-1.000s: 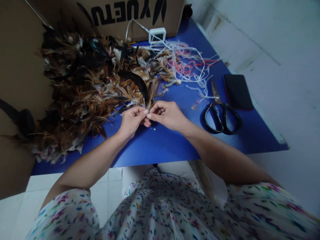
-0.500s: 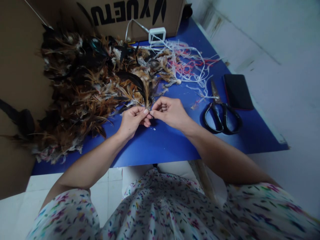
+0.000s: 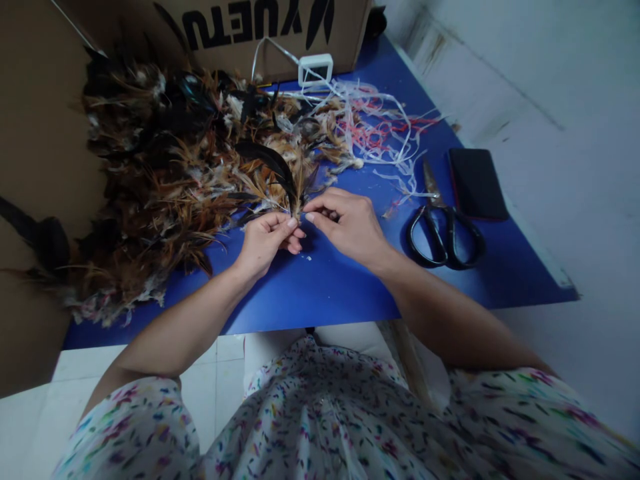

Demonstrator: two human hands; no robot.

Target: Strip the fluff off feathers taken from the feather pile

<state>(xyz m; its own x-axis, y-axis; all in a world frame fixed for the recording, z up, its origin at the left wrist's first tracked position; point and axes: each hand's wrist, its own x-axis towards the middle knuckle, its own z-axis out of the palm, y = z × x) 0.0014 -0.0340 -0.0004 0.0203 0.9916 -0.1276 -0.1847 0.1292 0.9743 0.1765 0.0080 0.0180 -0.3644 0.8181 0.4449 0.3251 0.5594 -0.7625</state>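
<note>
My left hand (image 3: 265, 241) pinches a small bunch of feathers (image 3: 297, 193) at its base between thumb and forefinger. A long curved black feather (image 3: 274, 161) and brown ones rise from that pinch. Just right of the base, my right hand (image 3: 350, 223) has its thumb and forefinger tips brought together, the other fingers curled. Whatever lies between those tips is too small to make out. Behind both hands spreads a large heap of brown and black feathers (image 3: 175, 173) on the blue table (image 3: 320, 293).
Black-handled scissors (image 3: 443, 233) lie to my right, beside a dark phone-like slab (image 3: 477, 183). White and red plastic strips (image 3: 375, 123) tangle behind them. A small white-framed device (image 3: 315, 69) stands before a cardboard box (image 3: 280, 47). A wall (image 3: 560, 167) borders the right side.
My right hand has shifted slightly up and right, its fingertips parting from my left thumb. My left hand keeps its pinch on the feathers in the same place.
</note>
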